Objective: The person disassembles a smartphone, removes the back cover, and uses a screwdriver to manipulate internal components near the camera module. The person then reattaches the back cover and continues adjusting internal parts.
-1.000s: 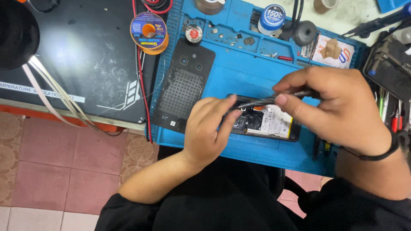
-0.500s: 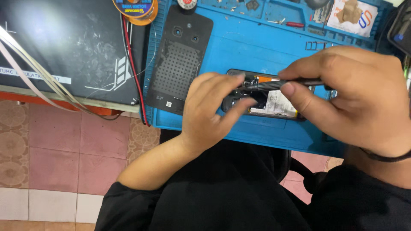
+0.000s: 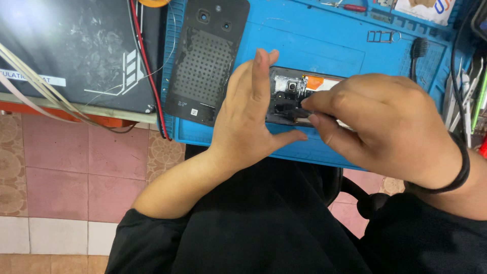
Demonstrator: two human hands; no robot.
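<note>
An opened phone (image 3: 290, 89) with its insides bare lies on a blue work mat (image 3: 314, 48). My left hand (image 3: 248, 127) rests flat at the phone's left end, fingers spread and straight, thumb along its near edge. My right hand (image 3: 385, 122) hovers over the phone's middle and right part, with thumb and fingers pinched together on a thin dark tool that is almost wholly hidden. Left of the phone lies its removed black back cover (image 3: 205, 66), inner side up.
A dark board (image 3: 66, 50) lies left of the mat, with a red cable (image 3: 147, 66) and pale wires across it. A small brush (image 3: 418, 48) and several hand tools (image 3: 466, 91) sit at the mat's right. Tiled floor (image 3: 66, 167) shows below the table edge.
The view has dropped and moved closer. My left hand has opened, its fingers now straight beside the phone. My right hand has come lower over the phone, hiding the tool.
</note>
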